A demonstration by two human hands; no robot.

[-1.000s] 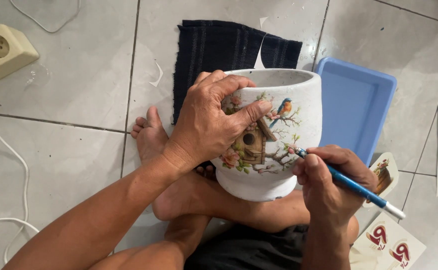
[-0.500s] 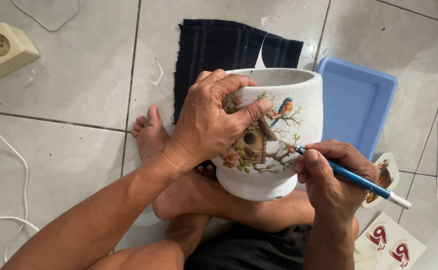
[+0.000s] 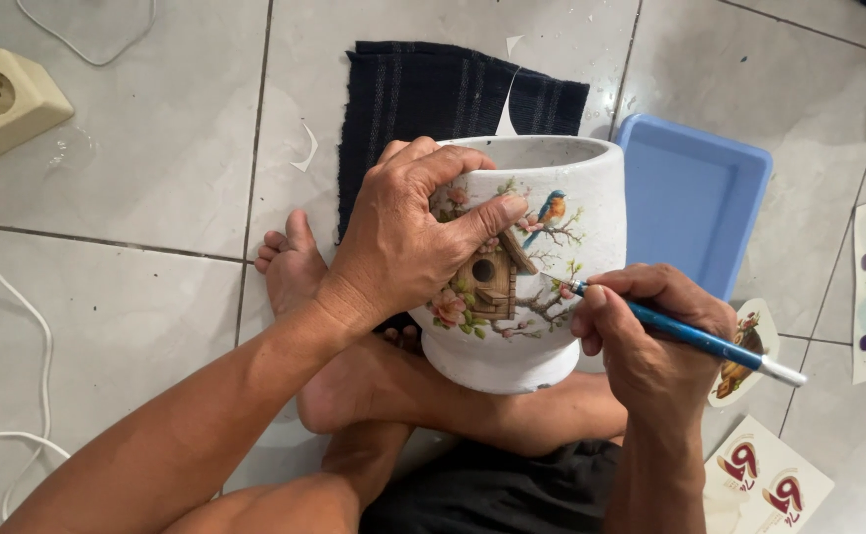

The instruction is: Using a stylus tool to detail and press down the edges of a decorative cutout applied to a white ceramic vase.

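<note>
Cut-out picture stickers point(image 3: 767, 487) lie on the tiles at right beside a blue tray point(image 3: 695, 203); left hand point(image 3: 408, 242) clasps the white pot point(image 3: 542, 267) over crossed legs, right hand point(image 3: 650, 341) pinching a blue brush point(image 3: 685, 336) against its birdhouse decal.

Head view, steeply downward, close over lap

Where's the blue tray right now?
In the head view the blue tray lies on the tiled floor on the person's right, just behind the white pot and beside the dark cloth, above the right hand.
</note>
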